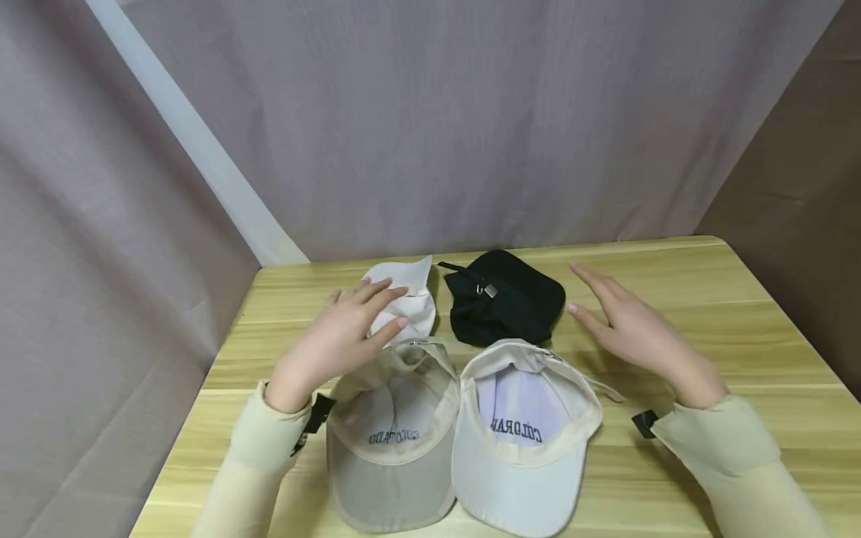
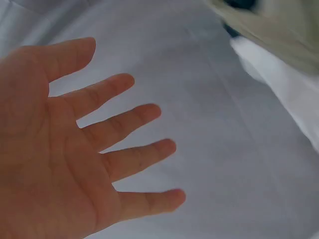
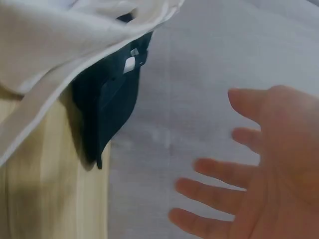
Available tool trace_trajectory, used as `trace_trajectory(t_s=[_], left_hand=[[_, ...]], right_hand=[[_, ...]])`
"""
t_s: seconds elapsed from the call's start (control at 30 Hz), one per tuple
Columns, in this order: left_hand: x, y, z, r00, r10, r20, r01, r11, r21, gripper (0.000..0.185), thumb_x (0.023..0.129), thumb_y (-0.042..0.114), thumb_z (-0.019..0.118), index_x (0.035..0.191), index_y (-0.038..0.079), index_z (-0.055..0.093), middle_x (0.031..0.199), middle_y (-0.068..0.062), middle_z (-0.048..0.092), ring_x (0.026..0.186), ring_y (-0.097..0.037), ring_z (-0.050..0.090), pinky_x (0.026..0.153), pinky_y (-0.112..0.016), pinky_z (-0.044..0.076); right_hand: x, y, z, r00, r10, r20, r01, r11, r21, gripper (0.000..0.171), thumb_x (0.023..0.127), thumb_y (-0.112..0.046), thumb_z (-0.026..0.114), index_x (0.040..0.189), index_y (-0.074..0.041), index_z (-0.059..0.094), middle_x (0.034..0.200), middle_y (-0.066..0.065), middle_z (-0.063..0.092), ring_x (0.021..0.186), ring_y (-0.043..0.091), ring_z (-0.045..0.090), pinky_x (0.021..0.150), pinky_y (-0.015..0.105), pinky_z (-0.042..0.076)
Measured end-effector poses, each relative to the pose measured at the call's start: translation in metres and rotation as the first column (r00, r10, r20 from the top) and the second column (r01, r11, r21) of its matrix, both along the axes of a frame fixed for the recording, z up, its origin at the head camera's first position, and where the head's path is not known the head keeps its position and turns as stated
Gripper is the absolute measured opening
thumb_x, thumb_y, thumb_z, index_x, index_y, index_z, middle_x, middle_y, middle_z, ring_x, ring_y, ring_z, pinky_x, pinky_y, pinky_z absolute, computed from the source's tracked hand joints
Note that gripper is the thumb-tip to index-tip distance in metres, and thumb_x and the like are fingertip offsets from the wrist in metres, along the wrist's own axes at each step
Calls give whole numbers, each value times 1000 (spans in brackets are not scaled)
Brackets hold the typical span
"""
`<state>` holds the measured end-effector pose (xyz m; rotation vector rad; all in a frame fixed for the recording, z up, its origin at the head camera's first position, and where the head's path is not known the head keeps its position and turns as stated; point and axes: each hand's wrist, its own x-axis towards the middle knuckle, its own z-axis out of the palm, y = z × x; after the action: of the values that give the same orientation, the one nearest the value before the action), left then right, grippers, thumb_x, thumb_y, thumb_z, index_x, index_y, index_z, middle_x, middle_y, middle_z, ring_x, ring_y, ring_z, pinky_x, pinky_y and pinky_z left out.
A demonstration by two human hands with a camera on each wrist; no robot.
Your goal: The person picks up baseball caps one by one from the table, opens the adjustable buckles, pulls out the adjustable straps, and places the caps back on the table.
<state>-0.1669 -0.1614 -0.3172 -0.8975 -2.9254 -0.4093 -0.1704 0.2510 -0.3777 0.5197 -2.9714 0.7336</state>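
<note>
Pale sleeves (image 1: 736, 452) enter from the frame's lower edge. The left grip (image 1: 336, 336), fingers spread and holding nothing, overlaps the white cap (image 1: 415, 315) near centre; the right grip (image 1: 635, 329), likewise spread and unfilled, is right of the black cap (image 1: 518, 302). Lower centre, a beige cap (image 1: 393, 493) and cream cap (image 1: 518, 489) lie upturned on the counter (image 1: 733, 321).

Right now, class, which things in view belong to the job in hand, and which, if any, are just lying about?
Likely part of the job:
white cap
black cap
beige cap
cream cap
left hand
right hand

Merely surroundings, rather than loose clutter:
wooden table
grey curtain
</note>
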Motion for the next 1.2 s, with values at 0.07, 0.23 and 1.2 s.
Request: trace_trajectory(t_s=[0.07,0.23,1.2], left_hand=[[1,19,7,997,-74,-16,74,997,-21,51,104,45,50,149,19,49,152,-9,46,144,-35,36,110,-67,27],[-7,73,9,971,-238,-8,237,968,-81,47,104,43,51,144,17,54,142,-5,56,131,-24,53,108,-50,39],[-11,141,-89,958,-283,56,287,949,-127,14,99,26,64,111,20,65,93,5,64,72,-11,59,51,-28,43]], right_hand=[[5,0,3,999,28,29,-28,1000,-1,65,106,-44,47,160,-13,27,151,26,41,134,50,42,104,68,34],[15,1,4,987,122,108,-125,992,27,54,103,-43,55,141,-5,55,121,14,68,110,35,65,91,55,51],[22,-25,-43,950,305,71,-306,952,-2,13,91,-5,70,96,-16,65,79,-12,56,70,6,51,63,27,44]])
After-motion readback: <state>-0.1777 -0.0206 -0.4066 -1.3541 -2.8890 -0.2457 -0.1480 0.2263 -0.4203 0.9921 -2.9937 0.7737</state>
